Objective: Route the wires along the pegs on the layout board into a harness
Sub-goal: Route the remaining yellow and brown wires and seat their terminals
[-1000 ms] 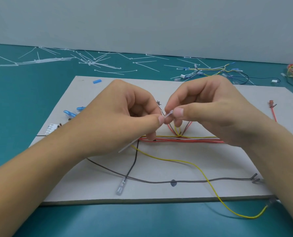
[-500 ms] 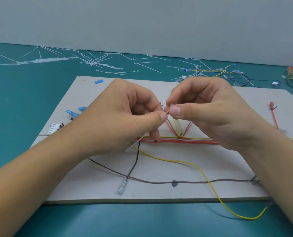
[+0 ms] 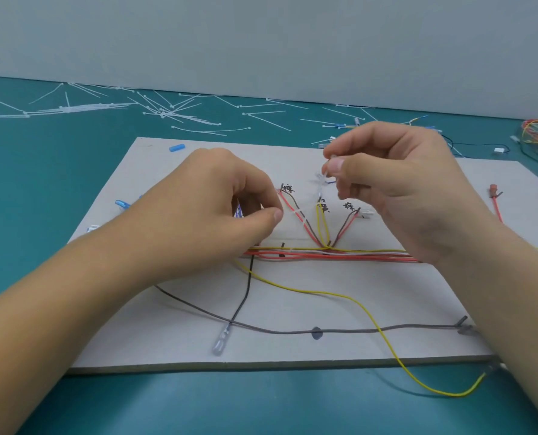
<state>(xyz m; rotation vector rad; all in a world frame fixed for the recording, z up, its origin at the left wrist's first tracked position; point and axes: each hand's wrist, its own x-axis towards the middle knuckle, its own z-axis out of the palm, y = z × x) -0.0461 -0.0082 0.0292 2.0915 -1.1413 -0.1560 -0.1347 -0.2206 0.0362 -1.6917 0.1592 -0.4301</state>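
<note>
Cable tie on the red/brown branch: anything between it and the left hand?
Nothing visible. The left hand has its thumb tip just left of the cable tie, with the gap bare. The right hand pinches a white strip higher up.

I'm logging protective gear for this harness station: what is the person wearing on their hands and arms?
Nothing is worn. The left hand and right hand have no gloves, rings or tape, and the thumbnails are short. The left forearm and right forearm show no sleeves, watch or wristband up to the frame's edge.

Red-yellow wires bundled flat across grey layout board — ends fanned.
</note>
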